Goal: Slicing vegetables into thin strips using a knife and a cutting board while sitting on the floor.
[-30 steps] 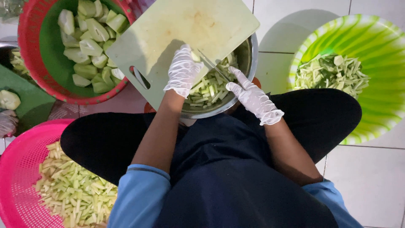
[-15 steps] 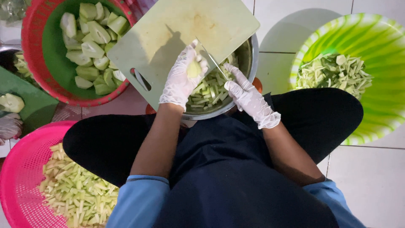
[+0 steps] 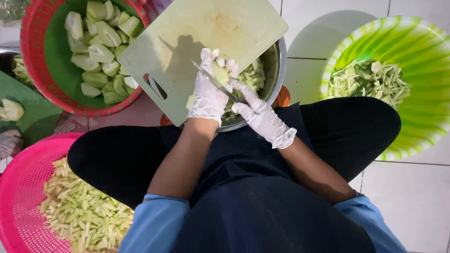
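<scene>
The seated person's left hand point(image 3: 209, 96), in a thin, wrinkled white glove, is curled shut around a pale green, smooth chunk of fruit point(image 3: 220, 73), held just above the near edge of a matte, light green plastic cutting board point(image 3: 197, 37) with a slot handle. The right hand point(image 3: 260, 117), gloved the same way, is clamped on the handle of a slim steel knife point(image 3: 213, 80), whose blade slants up and left across the fruit. The board lies over a shiny round metal bowl point(image 3: 276, 61) holding thin cut strips. At upper left a red perforated basket point(image 3: 33, 70) with a green liner holds large peeled wedges. A pink mesh basket point(image 3: 18, 187) at lower left and a glossy green striped bowl point(image 3: 422, 70) at right hold piles of stick-shaped pieces. The floor is white tile point(image 3: 408, 197).
</scene>
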